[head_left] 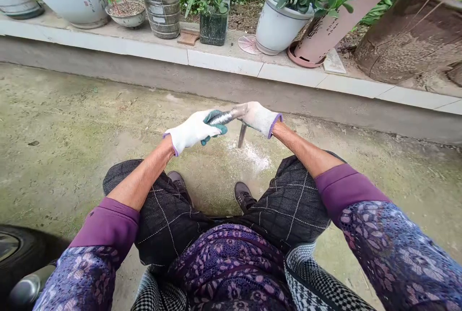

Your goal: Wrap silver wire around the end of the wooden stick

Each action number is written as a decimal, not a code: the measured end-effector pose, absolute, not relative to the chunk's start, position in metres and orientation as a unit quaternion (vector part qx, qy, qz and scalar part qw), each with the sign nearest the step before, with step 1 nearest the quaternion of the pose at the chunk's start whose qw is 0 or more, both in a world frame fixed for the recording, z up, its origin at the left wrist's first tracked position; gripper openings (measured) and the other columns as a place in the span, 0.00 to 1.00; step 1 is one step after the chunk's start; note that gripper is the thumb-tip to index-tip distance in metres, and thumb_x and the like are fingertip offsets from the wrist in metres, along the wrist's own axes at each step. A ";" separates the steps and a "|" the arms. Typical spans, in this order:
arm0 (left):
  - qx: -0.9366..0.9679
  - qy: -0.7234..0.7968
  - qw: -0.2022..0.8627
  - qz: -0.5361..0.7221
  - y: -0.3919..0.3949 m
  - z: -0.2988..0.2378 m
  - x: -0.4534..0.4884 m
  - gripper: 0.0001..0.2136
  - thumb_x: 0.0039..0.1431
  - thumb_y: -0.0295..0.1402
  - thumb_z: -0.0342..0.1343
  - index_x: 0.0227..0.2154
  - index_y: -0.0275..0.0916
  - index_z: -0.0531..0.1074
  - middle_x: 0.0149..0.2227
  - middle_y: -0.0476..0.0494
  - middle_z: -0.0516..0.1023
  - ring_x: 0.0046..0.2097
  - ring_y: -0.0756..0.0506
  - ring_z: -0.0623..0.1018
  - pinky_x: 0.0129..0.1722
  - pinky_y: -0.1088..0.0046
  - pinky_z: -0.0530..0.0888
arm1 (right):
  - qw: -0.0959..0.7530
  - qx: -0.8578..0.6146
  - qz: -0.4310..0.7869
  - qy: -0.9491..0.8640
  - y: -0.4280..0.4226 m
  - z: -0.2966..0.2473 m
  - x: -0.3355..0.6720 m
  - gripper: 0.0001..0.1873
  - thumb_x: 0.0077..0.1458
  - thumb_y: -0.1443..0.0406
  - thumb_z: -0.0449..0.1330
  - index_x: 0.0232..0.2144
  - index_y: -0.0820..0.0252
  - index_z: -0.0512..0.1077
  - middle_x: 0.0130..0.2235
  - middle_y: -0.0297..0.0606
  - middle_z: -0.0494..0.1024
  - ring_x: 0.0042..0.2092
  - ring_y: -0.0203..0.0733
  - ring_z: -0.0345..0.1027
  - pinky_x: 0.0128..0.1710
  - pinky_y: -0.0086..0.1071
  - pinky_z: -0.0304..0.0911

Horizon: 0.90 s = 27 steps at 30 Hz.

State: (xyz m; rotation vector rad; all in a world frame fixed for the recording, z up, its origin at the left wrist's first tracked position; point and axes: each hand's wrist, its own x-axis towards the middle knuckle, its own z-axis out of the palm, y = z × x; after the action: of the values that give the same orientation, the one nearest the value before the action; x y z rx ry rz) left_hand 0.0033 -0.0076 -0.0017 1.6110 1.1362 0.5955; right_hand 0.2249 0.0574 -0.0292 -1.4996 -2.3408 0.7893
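I sit with both knees apart over a concrete floor (72,123). My left hand (193,130), in a white glove with a green palm, is closed round one end of a silvery metal rod (224,117). My right hand (257,116), also gloved, grips the rod's other end. A second dark metal piece (241,135) hangs down below the right hand; how it joins the rod is unclear. White powder or shavings (254,157) lie on the ground under the hands, between my shoes.
A raised tiled ledge (224,63) runs across the back with several potted plants, a white pot (276,29) and a large brown pot (407,36). A dark tyre-like object (18,253) sits at the lower left.
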 end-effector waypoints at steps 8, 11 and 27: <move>0.482 0.415 0.672 0.378 0.004 0.004 -0.005 0.16 0.53 0.34 0.61 0.45 0.36 0.71 0.23 0.54 0.70 0.17 0.57 0.61 0.15 0.79 0.60 | 0.128 -0.490 0.460 -0.729 0.020 -0.022 0.206 0.12 0.55 0.70 0.56 0.37 0.62 0.79 0.27 0.36 0.77 0.24 0.34 0.66 0.20 0.26 0.61; 0.467 0.363 0.711 0.381 0.006 0.007 -0.002 0.19 0.53 0.34 0.61 0.48 0.36 0.70 0.23 0.56 0.69 0.17 0.57 0.61 0.15 0.79 0.60 | 0.186 -0.448 0.534 -0.692 0.018 -0.019 0.209 0.13 0.51 0.70 0.60 0.41 0.63 0.78 0.33 0.39 0.81 0.31 0.38 0.74 0.20 0.25 0.67; 0.510 0.380 0.659 0.402 -0.001 0.044 0.037 0.20 0.55 0.31 0.61 0.50 0.31 0.70 0.28 0.47 0.77 0.17 0.58 0.65 0.18 0.79 0.66 | 0.151 -0.555 0.367 -0.731 0.051 -0.092 0.214 0.41 0.41 0.66 0.70 0.59 0.62 0.67 0.52 0.48 0.76 0.43 0.43 0.72 0.36 0.31 0.69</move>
State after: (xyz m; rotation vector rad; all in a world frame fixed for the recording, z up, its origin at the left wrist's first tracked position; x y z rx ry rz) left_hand 0.0367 -0.0006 0.0445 1.1549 0.8607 0.9096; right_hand 0.2138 0.0512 -0.0915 -1.5943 -2.0993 1.0527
